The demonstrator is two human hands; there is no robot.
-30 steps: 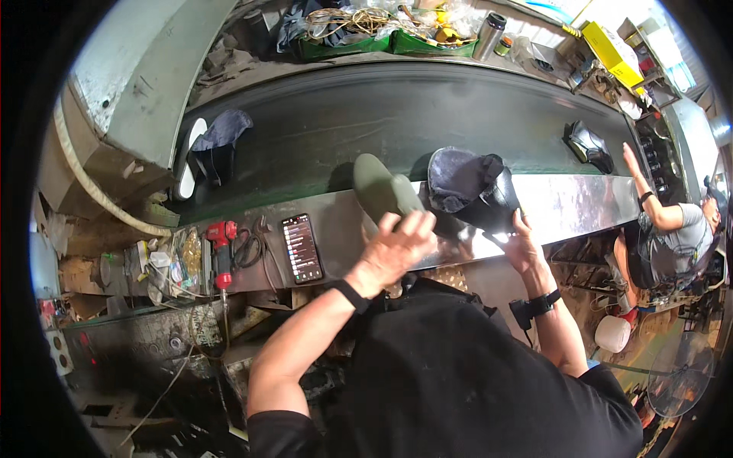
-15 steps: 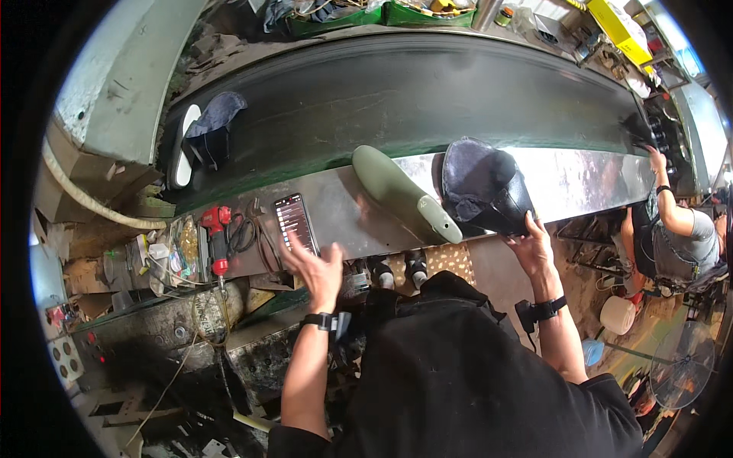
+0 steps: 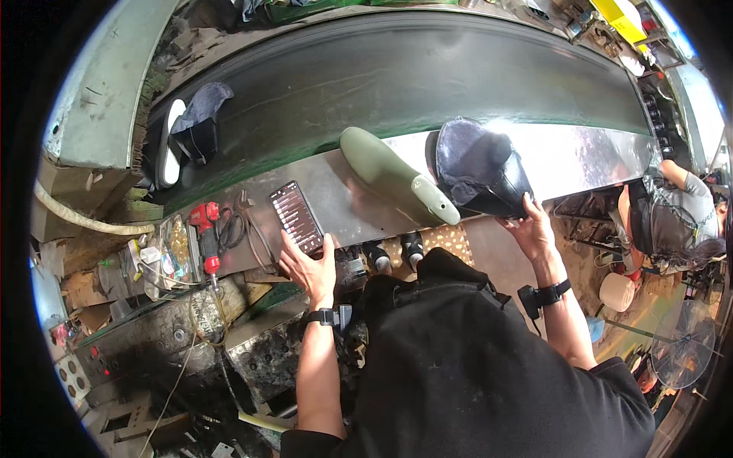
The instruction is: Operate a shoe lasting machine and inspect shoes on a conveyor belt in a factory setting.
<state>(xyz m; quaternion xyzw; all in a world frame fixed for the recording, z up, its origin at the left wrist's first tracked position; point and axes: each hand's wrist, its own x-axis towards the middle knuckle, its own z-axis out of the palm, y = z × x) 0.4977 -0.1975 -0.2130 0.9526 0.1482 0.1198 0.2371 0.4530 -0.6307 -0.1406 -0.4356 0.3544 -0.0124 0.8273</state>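
My left hand (image 3: 311,269) grips the lower end of a smartphone (image 3: 295,217), thumb on one side and fingers on the other. The phone's lit screen faces up over the metal ledge. My right hand (image 3: 532,231) is closed on the near edge of a black boot upper (image 3: 506,183) with a grey fleecy lining, its opening spread toward me. Between the hands lies a green shoe last (image 3: 391,174), slanting across the ledge with a hole in its near end. The right fingers under the boot upper are partly hidden.
Beyond the metal ledge (image 3: 347,206) runs a wide dark conveyor belt (image 3: 382,80). Another boot upper (image 3: 197,137) and a white-soled piece (image 3: 169,145) lie at its left. A red power drill (image 3: 206,237) with cables sits left of the phone. Another person (image 3: 679,210) is at far right.
My left hand has come down from hovering over the phone and taken hold of its lower end. My right hand stays on the boot upper. The whole view has shifted slightly.
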